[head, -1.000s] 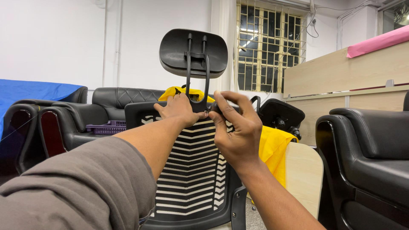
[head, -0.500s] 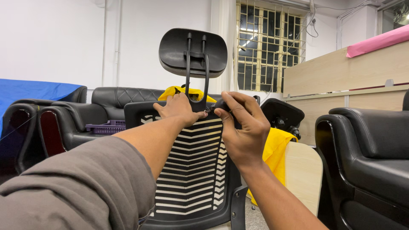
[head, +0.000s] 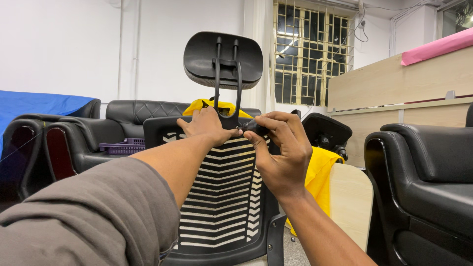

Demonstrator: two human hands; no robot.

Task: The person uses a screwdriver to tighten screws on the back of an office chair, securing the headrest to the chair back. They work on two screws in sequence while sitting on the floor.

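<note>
We take the chair back (head: 219, 192) as our landmark: black frame, white slatted mesh, standing upright in front of us, with the headrest (head: 222, 59) raised above it on two thin black posts.

Step in hand, as we judge it: fastening the headrest bracket at the top edge of the chair back. Our left hand (head: 207, 125) lies flat over the top rim just left of the posts, fingers curled down and pressing on the bracket; it steadies rather than grasps. Our right hand (head: 278, 148) sits just right of the posts, thumb and forefingers pinched closed around a small black tool (head: 253, 128) whose tip points at the bracket. Whether the tip is seated we cannot tell.

The next move likely calls for a short wrist turn with the tool kept square to the bracket, left hand bracing.

Both forearms reach forward, the right wrist cocked upward.
</note>
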